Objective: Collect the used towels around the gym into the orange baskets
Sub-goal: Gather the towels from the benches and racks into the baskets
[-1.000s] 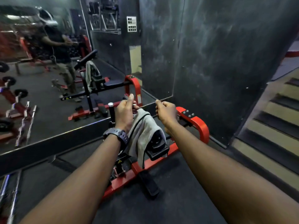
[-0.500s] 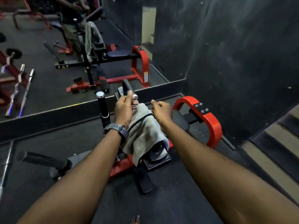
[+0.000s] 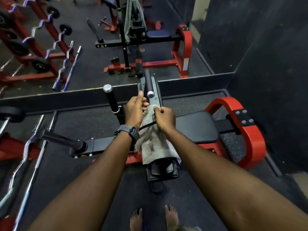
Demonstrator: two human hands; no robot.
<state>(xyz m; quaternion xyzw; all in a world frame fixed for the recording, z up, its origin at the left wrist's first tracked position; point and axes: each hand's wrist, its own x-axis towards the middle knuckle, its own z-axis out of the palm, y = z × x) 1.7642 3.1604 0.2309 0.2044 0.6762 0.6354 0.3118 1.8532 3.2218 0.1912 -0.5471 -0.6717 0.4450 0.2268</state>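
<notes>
While both of your arms reached forward, your 2 hands met at the top edge of the grey towel [image 3: 154, 142]. Your right hand [image 3: 165, 118] had its fingers curled and pinched the towel's upper corner. Your left hand [image 3: 135, 110], a dark watch [image 3: 129, 131] on its wrist, held the same top edge from the other side, its thumb raised toward the silver-capped handle [image 3: 150, 94] just above. The towel hung down between your forearms, draped over the black upright of the red-and-black gym machine [image 3: 250, 130], its lower hem lying over a black padded block [image 3: 162, 170]. A black seat pad [image 3: 196, 127] sat just right of your right hand. Left of your left hand stood a 2nd black post with a silver cap [image 3: 108, 89]. Curl bars [image 3: 25, 157] lay on the dark floor [image 3: 70, 172] to your left. A wall mirror [image 3: 83, 67] ahead reflected the machine and a rack of bars. Your bare feet [image 3: 153, 217] showed at the bottom edge.
</notes>
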